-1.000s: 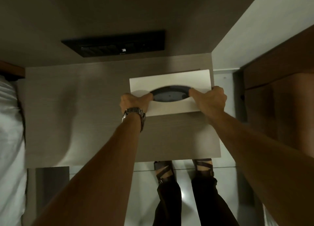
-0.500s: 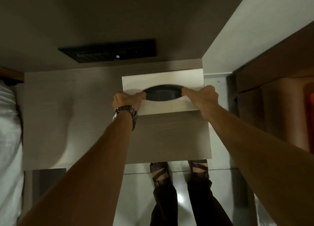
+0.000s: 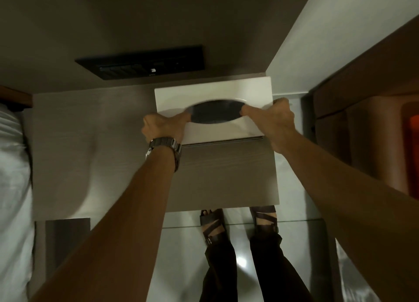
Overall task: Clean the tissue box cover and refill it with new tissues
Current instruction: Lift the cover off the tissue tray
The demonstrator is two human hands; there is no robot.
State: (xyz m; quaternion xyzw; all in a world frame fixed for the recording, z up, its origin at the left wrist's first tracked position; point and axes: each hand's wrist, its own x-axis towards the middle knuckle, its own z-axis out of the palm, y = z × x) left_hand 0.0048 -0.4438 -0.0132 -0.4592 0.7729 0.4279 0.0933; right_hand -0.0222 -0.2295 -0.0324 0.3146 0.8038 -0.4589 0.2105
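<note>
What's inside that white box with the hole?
Through the opening in the cover, only darkness shows, no tissue poking out. The white top hides the rest.

**One head camera, looking down**

The wide-angle view looks steeply down from the person's head, close over the table (image 3: 90,143), with the tissue box cover (image 3: 213,93) just above centre and the feet (image 3: 212,222) low in frame.

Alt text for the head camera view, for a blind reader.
The left hand and right hand grip a white tissue box cover at the ends of its oval slot, over a grey wooden table.
</note>
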